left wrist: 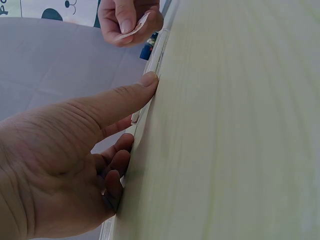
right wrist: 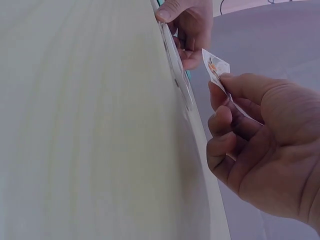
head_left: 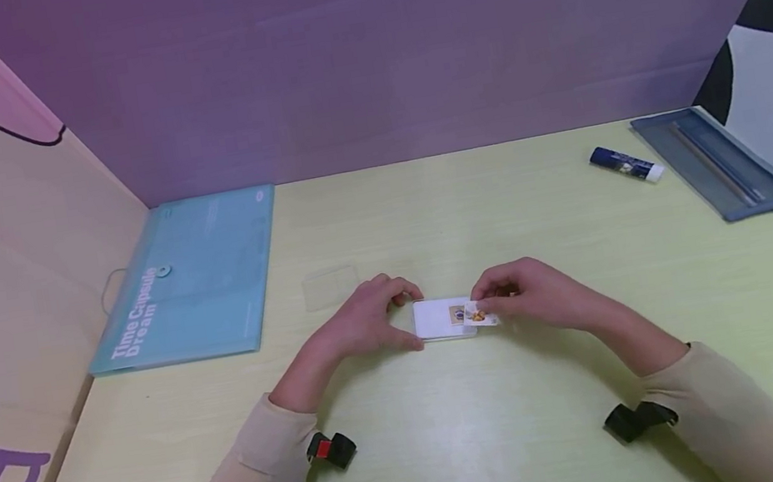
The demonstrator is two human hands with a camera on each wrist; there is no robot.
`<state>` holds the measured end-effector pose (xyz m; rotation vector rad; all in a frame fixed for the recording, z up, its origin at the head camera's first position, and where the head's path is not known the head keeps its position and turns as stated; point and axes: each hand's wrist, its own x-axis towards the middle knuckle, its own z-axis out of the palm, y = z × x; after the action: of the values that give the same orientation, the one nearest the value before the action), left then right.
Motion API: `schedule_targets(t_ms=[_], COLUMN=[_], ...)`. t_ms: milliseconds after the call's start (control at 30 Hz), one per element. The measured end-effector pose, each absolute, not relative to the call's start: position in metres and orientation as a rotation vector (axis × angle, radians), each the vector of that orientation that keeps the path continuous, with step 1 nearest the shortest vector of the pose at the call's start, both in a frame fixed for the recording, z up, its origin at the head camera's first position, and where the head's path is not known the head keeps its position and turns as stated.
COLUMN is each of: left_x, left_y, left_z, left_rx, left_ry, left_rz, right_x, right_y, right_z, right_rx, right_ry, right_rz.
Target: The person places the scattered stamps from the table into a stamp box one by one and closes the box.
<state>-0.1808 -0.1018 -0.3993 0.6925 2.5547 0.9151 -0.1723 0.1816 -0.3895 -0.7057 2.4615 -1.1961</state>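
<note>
A small flat white case [head_left: 436, 313] lies on the table between the hands, a little square picture [head_left: 456, 314] on its right part. My left hand [head_left: 368, 317] holds the case at its left end, thumb at the near corner and index finger at the far one. Between thumb and index finger, my right hand [head_left: 539, 294] pinches a small white sticker [right wrist: 215, 67] with an orange print. From the head, the sticker overlaps the case's right end; the right wrist view shows it raised and tilted above the tabletop, its lower part hidden by the fingers.
A thin clear plastic square [head_left: 330, 287] lies just beyond the left hand. At the left is a blue document folder [head_left: 210, 277] with a string closure. A glue stick [head_left: 625, 164] and a blue-grey zip pouch [head_left: 716, 163] lie at the back right. Upright panels border the table [head_left: 428, 453].
</note>
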Motion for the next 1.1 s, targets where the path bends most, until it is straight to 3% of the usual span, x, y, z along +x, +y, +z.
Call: schedule_targets(t_ms=[1100], left_x=[-0.181], left_y=[-0.103], left_z=[-0.399], left_rx=[0.725], left_ry=[2.552], left_rz=[0.914], right_x=[-0.185], right_y=[0.139], right_z=[-0.392], right_rx=[-0.75], right_ry=[2.424], right_rz=[-1.222])
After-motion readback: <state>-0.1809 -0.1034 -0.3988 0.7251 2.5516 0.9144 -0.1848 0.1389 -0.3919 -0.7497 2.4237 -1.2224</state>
